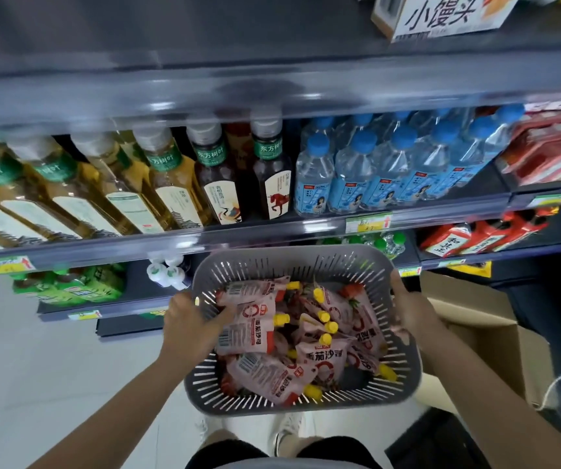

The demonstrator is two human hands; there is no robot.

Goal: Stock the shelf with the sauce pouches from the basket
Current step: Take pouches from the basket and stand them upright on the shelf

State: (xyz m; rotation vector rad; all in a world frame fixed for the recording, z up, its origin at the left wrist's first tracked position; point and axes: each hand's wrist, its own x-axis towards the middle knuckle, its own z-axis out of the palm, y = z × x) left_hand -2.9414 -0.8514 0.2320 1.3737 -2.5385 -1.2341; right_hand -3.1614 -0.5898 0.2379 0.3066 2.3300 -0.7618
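Observation:
A grey slotted plastic basket [292, 262] is held in the air in front of the shelves, at about waist height. It is filled with several pink sauce pouches [248, 328] with yellow caps, lying in a jumble. My left hand [187, 319] grips the basket's left rim, with the thumb hooked inside against a pouch. On the right rim, my right hand [407, 309] holds the basket the same way. The dark shelf [272, 231] with a clear price rail stands just beyond the basket.
Tea bottles [167, 184] and blue-capped water bottles [391, 170] fill the shelf above the basket. Red packets [475, 236] lie on the right shelves, green drink packs [69, 286] low on the left. An open cardboard box [482, 336] stands on the floor at the right.

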